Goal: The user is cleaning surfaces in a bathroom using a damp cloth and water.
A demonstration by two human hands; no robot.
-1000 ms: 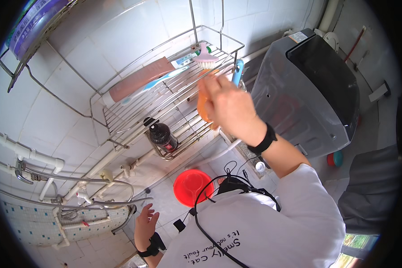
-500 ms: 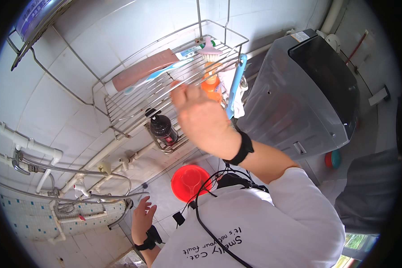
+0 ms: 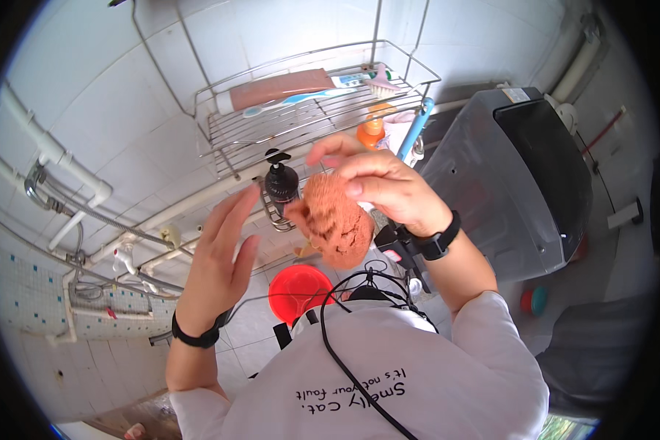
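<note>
While your right hand point(image 3: 385, 187) pinches the rough, crumpled rust-orange scrubbing cloth point(image 3: 334, 220) between thumb and fingertips, the cloth hangs just below your knuckles, lumpy and coarse in texture, near the centre of the view. Your left hand point(image 3: 220, 253) is at nine o'clock from the cloth, palm turned toward it, fingers straight and spread, gripping nothing and not touching the cloth. Both wrists carry black bands.

At twelve o'clock from the cloth sits the chrome wire wall rack point(image 3: 271, 132), its thin rods forming a shallow basket against glossy white tiles. Along its back lies a long flat brown tube point(image 3: 275, 89) with a white cap end, and beside it a pale blue toothbrush point(image 3: 301, 99) and a pink-handled brush point(image 3: 381, 77). A small orange plastic bottle point(image 3: 372, 132) stands at one o'clock from the cloth, with a light blue rod-shaped handle point(image 3: 416, 128) leaning just beside it. A dark round pump bottle point(image 3: 280, 180) hangs in a small wire holder at eleven o'clock, close to the cloth.

At three o'clock stands a grey plastic top-loading washing machine point(image 3: 506, 176) with a dark smoky lid and a small pale rectangular label at its upper corner. At six o'clock a round red plastic bucket point(image 3: 301, 290) rests on the tiled floor, partly hidden behind your white printed shirt
</note>
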